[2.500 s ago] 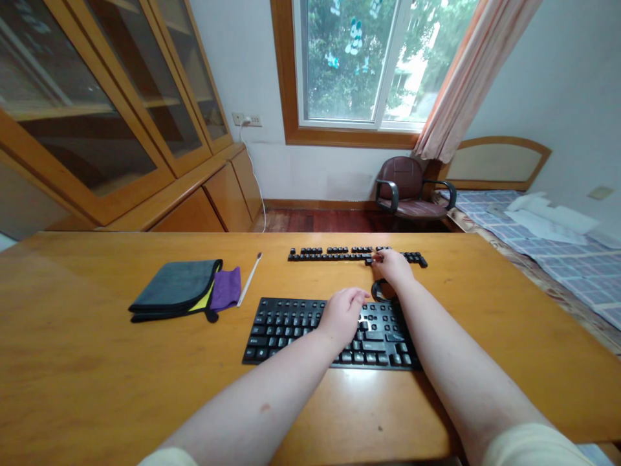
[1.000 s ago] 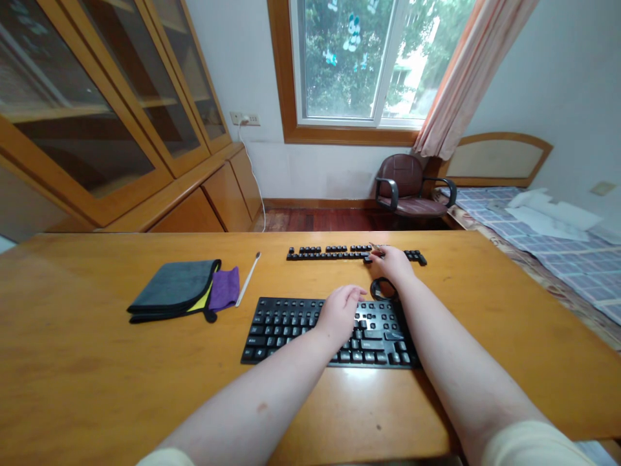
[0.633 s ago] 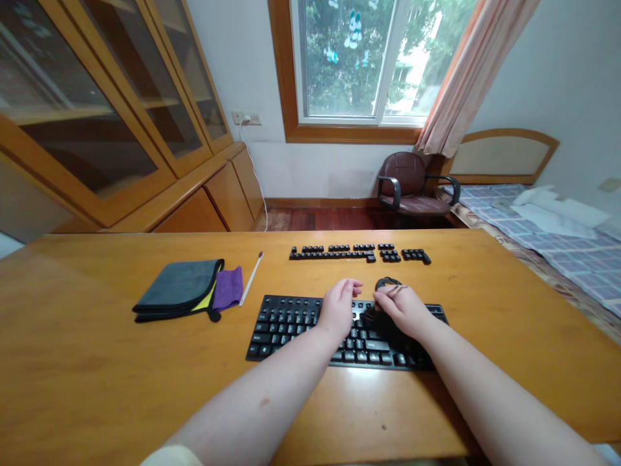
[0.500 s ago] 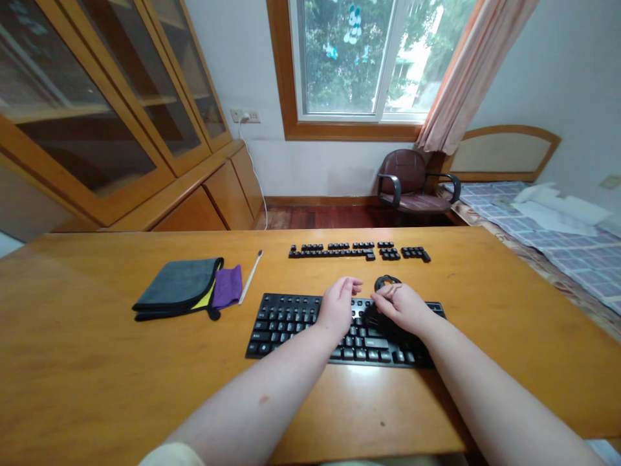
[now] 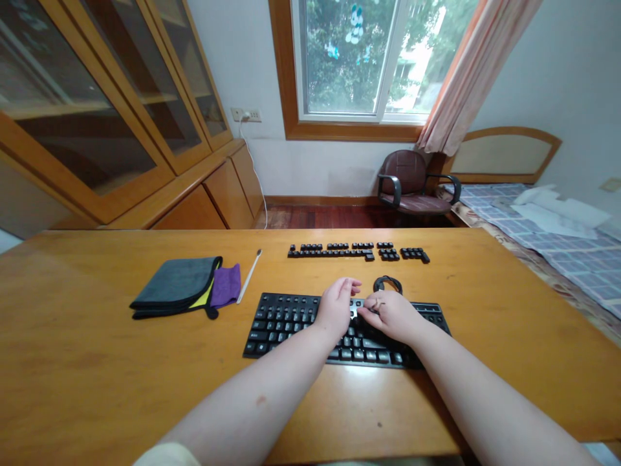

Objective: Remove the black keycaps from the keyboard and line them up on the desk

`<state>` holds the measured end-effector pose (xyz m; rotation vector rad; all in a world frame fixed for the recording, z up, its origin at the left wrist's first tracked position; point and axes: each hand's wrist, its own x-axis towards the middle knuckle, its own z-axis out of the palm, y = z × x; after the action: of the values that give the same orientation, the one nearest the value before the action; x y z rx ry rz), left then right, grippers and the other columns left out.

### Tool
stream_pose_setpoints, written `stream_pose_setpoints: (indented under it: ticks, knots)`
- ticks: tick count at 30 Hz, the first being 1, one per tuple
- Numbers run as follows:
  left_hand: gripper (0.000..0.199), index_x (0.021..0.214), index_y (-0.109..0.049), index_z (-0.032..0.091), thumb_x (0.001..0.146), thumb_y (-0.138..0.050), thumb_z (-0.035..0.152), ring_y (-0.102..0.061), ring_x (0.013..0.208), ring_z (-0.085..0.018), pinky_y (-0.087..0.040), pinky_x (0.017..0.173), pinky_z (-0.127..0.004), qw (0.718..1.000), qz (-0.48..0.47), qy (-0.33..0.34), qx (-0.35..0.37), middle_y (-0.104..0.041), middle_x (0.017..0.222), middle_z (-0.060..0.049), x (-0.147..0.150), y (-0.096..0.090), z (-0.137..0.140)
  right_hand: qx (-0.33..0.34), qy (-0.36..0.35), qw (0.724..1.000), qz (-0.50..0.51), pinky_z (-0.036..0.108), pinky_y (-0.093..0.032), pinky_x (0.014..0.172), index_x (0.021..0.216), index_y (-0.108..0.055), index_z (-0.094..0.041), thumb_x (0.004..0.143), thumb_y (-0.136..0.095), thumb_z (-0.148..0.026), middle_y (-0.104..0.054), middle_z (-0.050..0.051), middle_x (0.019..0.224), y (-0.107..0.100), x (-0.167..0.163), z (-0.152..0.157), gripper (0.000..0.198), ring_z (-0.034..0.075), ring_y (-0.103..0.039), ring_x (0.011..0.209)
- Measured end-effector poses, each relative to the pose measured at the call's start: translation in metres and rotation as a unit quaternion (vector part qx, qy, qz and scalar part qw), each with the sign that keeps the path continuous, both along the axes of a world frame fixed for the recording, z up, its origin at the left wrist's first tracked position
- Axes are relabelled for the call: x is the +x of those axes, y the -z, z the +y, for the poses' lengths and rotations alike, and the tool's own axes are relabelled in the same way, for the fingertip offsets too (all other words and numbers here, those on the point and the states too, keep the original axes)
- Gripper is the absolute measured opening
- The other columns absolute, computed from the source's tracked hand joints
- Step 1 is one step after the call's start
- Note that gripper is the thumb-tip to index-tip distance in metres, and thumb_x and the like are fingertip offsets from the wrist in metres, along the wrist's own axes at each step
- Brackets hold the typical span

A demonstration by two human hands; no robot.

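Note:
A black keyboard (image 5: 286, 320) lies across the desk in front of me, with some of its keycaps gone along the upper rows. My left hand (image 5: 337, 301) rests over its middle on edge, fingers loosely curved forward and nothing visible in them. Just to the right, my right hand (image 5: 391, 314) is bent over the upper part of the keyboard, thumb and fingers pinched together. Whatever sits in that pinch is hidden. Removed black keycaps (image 5: 330, 254) stand in rows beyond the keyboard. Behind my right hand lies a coiled black cable (image 5: 388, 283).
Left of the keyboard are a folded grey cloth (image 5: 177, 283), a purple cloth (image 5: 226, 285) and a white toothbrush (image 5: 249, 276) with a dark head. Past the wooden desk (image 5: 97, 362) stand an armchair (image 5: 407, 178), a bed (image 5: 548, 213) and a glass-fronted cabinet (image 5: 140, 194).
My right hand has shifted left and slightly down over the keyboard, closer to my left hand, uncovering more of the cable coil. The left hand has hardly moved.

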<state>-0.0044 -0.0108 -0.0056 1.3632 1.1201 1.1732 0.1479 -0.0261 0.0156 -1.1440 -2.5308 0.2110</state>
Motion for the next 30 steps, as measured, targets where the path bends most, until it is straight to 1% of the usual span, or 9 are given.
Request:
stream_pose_setpoints:
  ticks: [4, 6, 13, 16, 18, 22, 25, 28, 30]
  knots:
    - [0.033, 0.085, -0.062, 0.016, 0.090, -0.034, 0.033, -0.058, 0.081, -0.016, -0.045, 0.077, -0.029, 1.000, 0.013, 0.001, 0.001, -0.062, 0.081, -0.005, 0.000, 0.001, 0.000, 0.031, -0.053, 0.998, -0.007, 0.027, -0.040, 0.063, 0.075, -0.064, -0.019, 0.089, -0.046, -0.033, -0.064, 0.005, 0.065, -0.001, -0.001, -0.005, 0.027, 0.016, -0.058, 0.063]
    - [0.033, 0.086, -0.062, 0.016, 0.090, -0.034, 0.033, -0.059, 0.082, -0.016, -0.046, 0.077, -0.029, 1.000, 0.022, 0.008, 0.003, -0.063, 0.082, -0.005, 0.001, 0.003, 0.000, 0.046, -0.059, 0.997, -0.007, 0.027, -0.039, 0.062, 0.072, -0.063, -0.018, 0.090, -0.045, -0.031, -0.063, 0.005, 0.063, 0.003, 0.000, -0.005, 0.029, 0.014, -0.057, 0.060]
    - [0.035, 0.092, -0.063, 0.018, 0.090, -0.034, 0.038, -0.060, 0.089, -0.018, -0.046, 0.081, -0.030, 0.994, 0.089, 0.060, 0.007, -0.066, 0.090, -0.005, -0.001, 0.006, 0.000, 0.078, 0.002, 0.996, 0.037, 0.026, -0.035, 0.054, 0.061, -0.058, -0.017, 0.091, -0.042, -0.028, -0.058, 0.004, 0.053, 0.014, -0.003, -0.002, 0.037, 0.013, -0.052, 0.052]
    - [0.034, 0.091, -0.064, 0.019, 0.090, -0.035, 0.037, -0.060, 0.089, -0.018, -0.047, 0.082, -0.029, 0.989, 0.114, 0.090, 0.020, -0.067, 0.091, -0.005, -0.002, 0.005, 0.000, 0.044, 0.006, 0.995, 0.087, 0.025, -0.038, 0.054, 0.061, -0.060, -0.017, 0.091, -0.041, -0.028, -0.061, 0.004, 0.055, 0.012, -0.003, -0.003, 0.037, 0.014, -0.055, 0.053]
    - [0.036, 0.089, -0.066, 0.019, 0.090, -0.034, 0.036, -0.060, 0.088, -0.018, -0.046, 0.083, -0.029, 0.986, 0.123, 0.104, 0.031, -0.067, 0.090, -0.004, -0.002, 0.003, 0.000, 0.001, 0.040, 0.986, 0.164, 0.025, -0.042, 0.058, 0.064, -0.062, -0.018, 0.092, -0.039, -0.030, -0.064, 0.005, 0.059, 0.010, 0.000, -0.002, 0.038, 0.015, -0.059, 0.057]
    - [0.034, 0.093, -0.068, 0.022, 0.089, -0.036, 0.034, -0.060, 0.095, -0.019, -0.045, 0.088, -0.031, 0.986, 0.125, 0.108, 0.032, -0.068, 0.097, -0.004, -0.001, 0.001, -0.001, -0.067, 0.166, 0.939, 0.294, 0.027, -0.047, 0.061, 0.064, -0.065, -0.018, 0.090, -0.041, -0.037, -0.066, 0.004, 0.062, 0.010, 0.012, 0.008, 0.040, 0.017, -0.062, 0.060]
    - [0.028, 0.107, -0.064, 0.025, 0.083, -0.050, 0.031, -0.059, 0.100, -0.021, -0.044, 0.092, -0.033, 0.984, 0.139, 0.106, 0.042, -0.066, 0.107, -0.003, 0.000, 0.001, -0.003, -0.078, 0.237, 0.901, 0.353, 0.029, -0.048, 0.064, 0.065, -0.066, -0.018, 0.088, -0.044, -0.043, -0.067, 0.005, 0.064, 0.015, 0.018, 0.016, 0.041, 0.019, -0.063, 0.064]
    - [0.041, 0.115, -0.059, 0.025, 0.074, -0.063, 0.027, -0.059, 0.101, -0.022, -0.044, 0.092, -0.035, 0.982, 0.150, 0.103, 0.053, -0.064, 0.111, -0.005, 0.001, 0.001, -0.003, -0.092, 0.229, 0.900, 0.359, 0.029, -0.049, 0.063, 0.069, -0.067, -0.017, 0.086, -0.045, -0.046, -0.066, 0.006, 0.065, 0.020, 0.018, 0.019, 0.040, 0.019, -0.062, 0.065]
    - [0.036, 0.112, -0.061, 0.023, 0.075, -0.061, 0.025, -0.060, 0.097, -0.021, -0.045, 0.090, -0.035, 0.985, 0.138, 0.096, 0.043, -0.066, 0.107, -0.005, 0.001, 0.000, -0.002, -0.108, 0.205, 0.906, 0.355, 0.029, -0.048, 0.060, 0.070, -0.066, -0.017, 0.086, -0.045, -0.046, -0.064, 0.005, 0.062, 0.022, 0.015, 0.018, 0.039, 0.018, -0.061, 0.062]
